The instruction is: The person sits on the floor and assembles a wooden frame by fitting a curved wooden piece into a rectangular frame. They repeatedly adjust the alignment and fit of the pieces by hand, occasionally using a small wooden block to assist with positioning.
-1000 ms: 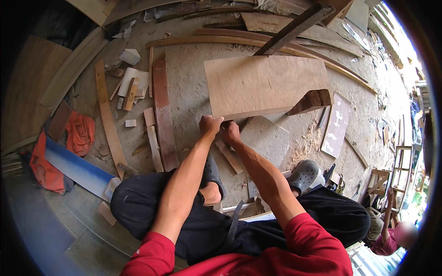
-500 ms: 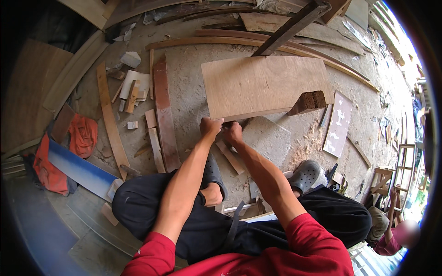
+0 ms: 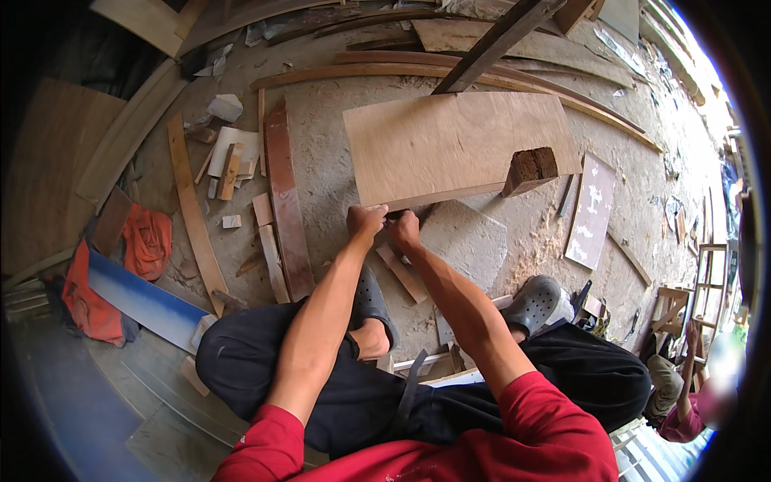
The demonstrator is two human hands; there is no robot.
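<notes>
Both arms are stretched forward and down, the hands near each other at the near left corner of the plywood panel (image 3: 450, 145), which lies in front of the knees. The left hand (image 3: 367, 219) is clamped on this corner; the right hand (image 3: 404, 230) is curled just under the near edge, and I cannot tell what it holds. Compared with one second ago, the panel has shifted slightly leftward. Around it, the dusty floor (image 3: 329, 153) carries a reddish plank (image 3: 287, 201) and wood shavings (image 3: 526, 241).
</notes>
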